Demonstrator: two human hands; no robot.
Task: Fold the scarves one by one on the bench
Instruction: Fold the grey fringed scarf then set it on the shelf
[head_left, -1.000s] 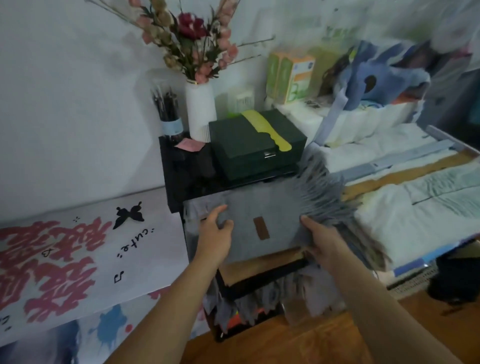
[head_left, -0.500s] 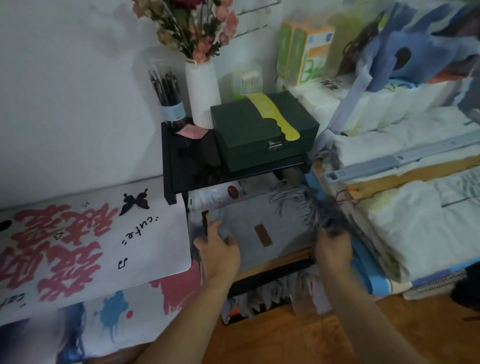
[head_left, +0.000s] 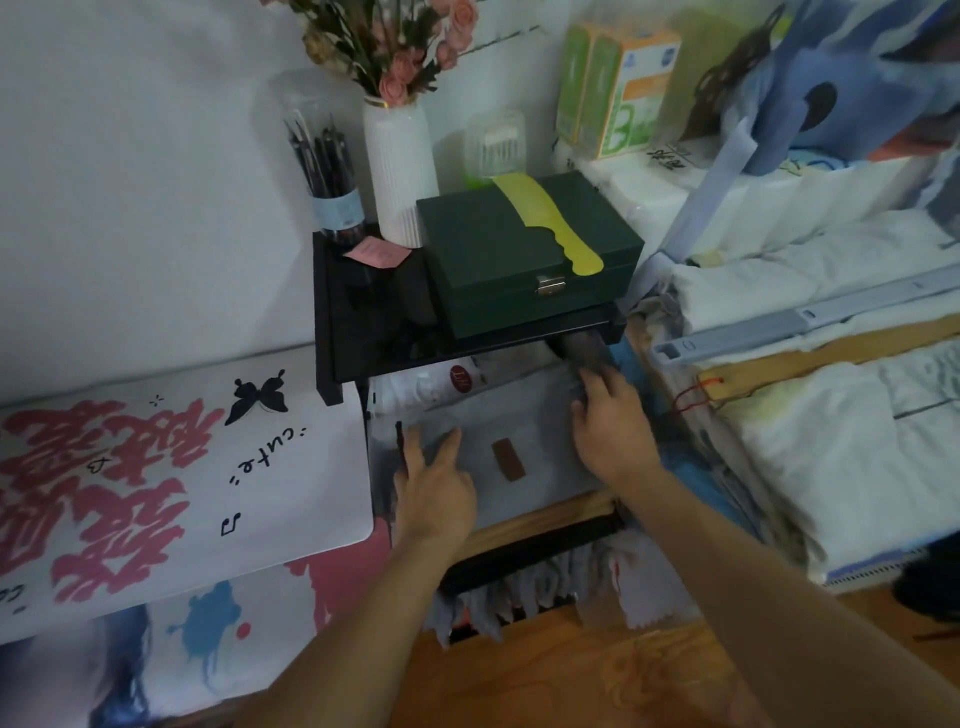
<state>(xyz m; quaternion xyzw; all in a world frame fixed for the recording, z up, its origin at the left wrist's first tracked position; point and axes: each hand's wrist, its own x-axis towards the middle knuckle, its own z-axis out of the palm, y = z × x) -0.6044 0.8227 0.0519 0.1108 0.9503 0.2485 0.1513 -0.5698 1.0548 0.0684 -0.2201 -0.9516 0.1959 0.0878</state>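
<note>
Your left hand (head_left: 436, 486) and right hand (head_left: 613, 434) both lie flat with straight fingers on the folded grey scarf (head_left: 519, 431), each grip open. The scarf lies under them on the lower shelf (head_left: 545, 517), probably pressed there to keep its fold.

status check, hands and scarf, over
Left hand flat on grey scarf. Right hand pressing its far edge. Scarf folded on lower shelf, black shelf close overhead.
</note>
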